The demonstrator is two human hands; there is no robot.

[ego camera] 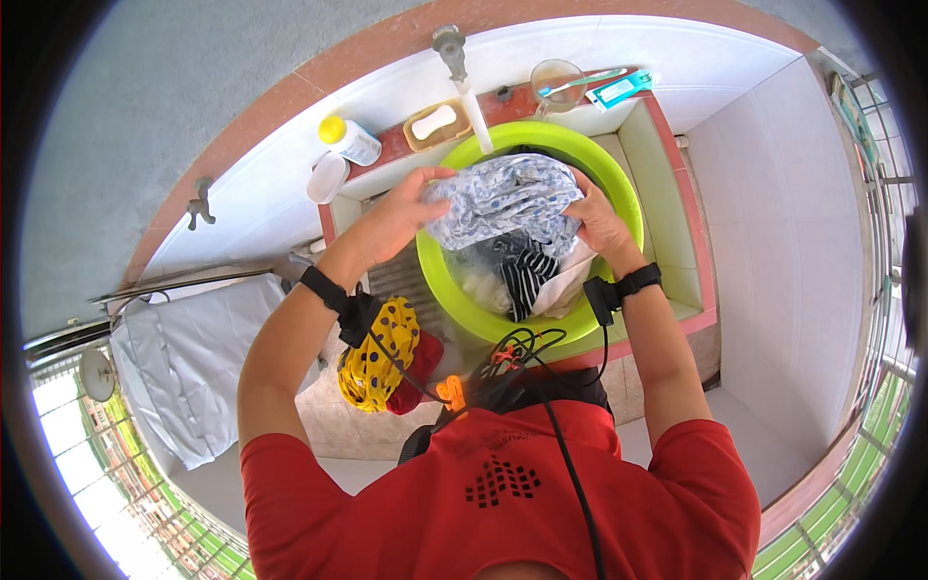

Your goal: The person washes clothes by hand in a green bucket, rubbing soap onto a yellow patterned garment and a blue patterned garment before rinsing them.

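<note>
My left hand (409, 210) grips the left end of a wet, bunched white cloth with blue dots (500, 199). The other end is pinched by my right hand (598, 217). The cloth is stretched between them over a lime-green basin (631, 196), just in front of a tap spout (475, 116). In the basin, soaked clothes lie in cloudy water: a black-and-white striped garment (529, 279), a cream cloth (565, 283) and dark fabric, partly hidden beneath the dotted cloth.
A soap dish (464, 136) with white soap, a yellow-capped bottle (359, 143), a clear mug (557, 81) with a toothbrush and a toothpaste tube (621, 90) line the sink's back ledge. Yellow dotted fabric (377, 362) and red fabric (424, 373) rest at the front left, beside a ribbed washboard surface (402, 272).
</note>
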